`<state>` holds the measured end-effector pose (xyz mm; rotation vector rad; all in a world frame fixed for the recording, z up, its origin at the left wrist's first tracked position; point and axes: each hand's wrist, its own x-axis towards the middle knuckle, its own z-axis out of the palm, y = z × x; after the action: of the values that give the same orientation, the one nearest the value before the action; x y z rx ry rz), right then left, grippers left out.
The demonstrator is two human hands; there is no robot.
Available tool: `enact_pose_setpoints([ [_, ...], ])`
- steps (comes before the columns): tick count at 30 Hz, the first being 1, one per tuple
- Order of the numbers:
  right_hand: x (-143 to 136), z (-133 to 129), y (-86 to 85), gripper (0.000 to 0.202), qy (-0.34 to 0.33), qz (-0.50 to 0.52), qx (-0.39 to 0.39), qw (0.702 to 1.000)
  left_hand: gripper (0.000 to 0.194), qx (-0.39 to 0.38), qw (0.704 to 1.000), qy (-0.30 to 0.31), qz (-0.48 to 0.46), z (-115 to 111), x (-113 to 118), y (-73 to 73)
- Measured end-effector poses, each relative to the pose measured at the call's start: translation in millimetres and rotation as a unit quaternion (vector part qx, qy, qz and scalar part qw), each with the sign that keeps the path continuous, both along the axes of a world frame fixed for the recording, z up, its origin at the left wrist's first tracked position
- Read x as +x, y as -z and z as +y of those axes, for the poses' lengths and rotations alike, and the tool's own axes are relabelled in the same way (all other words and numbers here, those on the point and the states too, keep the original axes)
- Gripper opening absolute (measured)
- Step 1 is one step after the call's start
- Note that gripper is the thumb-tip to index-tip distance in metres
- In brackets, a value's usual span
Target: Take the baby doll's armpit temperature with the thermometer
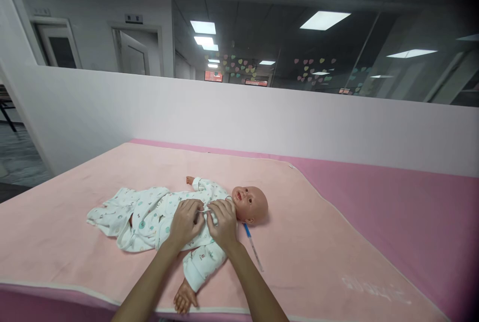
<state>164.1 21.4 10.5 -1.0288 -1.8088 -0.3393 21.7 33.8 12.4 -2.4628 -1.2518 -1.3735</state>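
Note:
A baby doll (251, 205) lies on its back, its head toward the right. It wears a white printed baby top (204, 263) and matching trousers (140, 216). Over the doll's chest, my left hand (187, 221) is closed in a pinch on a thin white tie string (204, 210) of the top. Close beside it, my right hand (223, 225) also pinches at the string, its fingers curled near the doll's neck. My fingers partly hide the string and the front of the top. A thermometer-like stick with a blue end (253, 247) lies just below the doll's head.
Beneath the doll is a peach-pink mat (318, 257) on a darker pink padded surface (422, 212). A low white partition (262, 117) runs along the far side, with glass above it. The mat's near edge passes under my forearms.

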Motion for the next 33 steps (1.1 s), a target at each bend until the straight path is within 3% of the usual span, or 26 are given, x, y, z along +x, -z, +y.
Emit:
enact_pose_setpoints([
  [11, -0.3, 2.4, 2.5, 0.010, -0.013, -0.012, 0.004, 1.000, 0.008, -0.016, 0.998, -0.056, -0.031, 2.6, 2.3, 6.6],
  [24, -0.5, 6.2, 8.6, 0.007, 0.029, 0.000, -0.001, 1.000, 0.013, -0.014, 1.000, -0.016, -0.010, 0.0, -0.1, 2.2],
  [33, -0.8, 6.1, 8.3, 0.009, 0.035, 0.000, 0.003, 0.999, 0.016, -0.004, 1.000, -0.026, -0.008, 2.8, -1.9, 9.3],
])
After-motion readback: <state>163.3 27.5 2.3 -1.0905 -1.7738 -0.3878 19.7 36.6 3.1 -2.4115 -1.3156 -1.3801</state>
